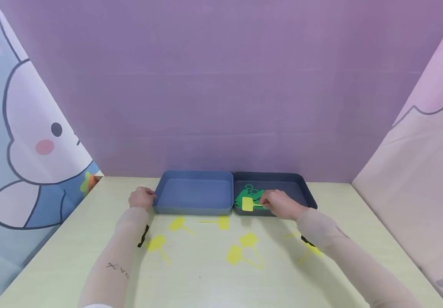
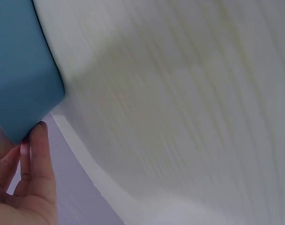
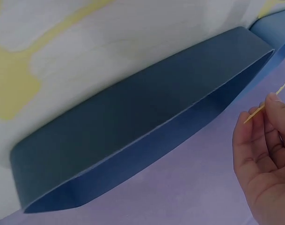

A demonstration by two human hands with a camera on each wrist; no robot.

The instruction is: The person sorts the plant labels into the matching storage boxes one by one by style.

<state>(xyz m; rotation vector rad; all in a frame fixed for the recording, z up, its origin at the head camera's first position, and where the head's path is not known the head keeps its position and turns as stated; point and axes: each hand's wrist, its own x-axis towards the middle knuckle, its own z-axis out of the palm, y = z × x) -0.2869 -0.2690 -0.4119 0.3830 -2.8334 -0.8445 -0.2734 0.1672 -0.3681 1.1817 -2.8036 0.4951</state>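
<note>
My right hand [image 1: 283,204] pinches the thin handle of a small yellow fly swatter [image 1: 247,204] above the dark tray [image 1: 296,188]. Its square head points left, over green flat pieces [image 1: 244,198] inside that tray, some with ring-shaped ends. In the right wrist view the handle shows between thumb and fingers, apart from the tray wall. My left hand [image 1: 142,198] is at the left side of the blue tray [image 1: 194,211]. The left wrist view shows its thumb and fingers gripping the corner of the tray rim; the thumb tip is hidden.
Several more yellow swatters lie on the pale table before the trays, among them one at the left [image 1: 156,243], one near the middle [image 1: 234,255] and one partly under the right forearm [image 1: 313,249]. The trays stand side by side against a purple cloth wall [image 1: 221,94].
</note>
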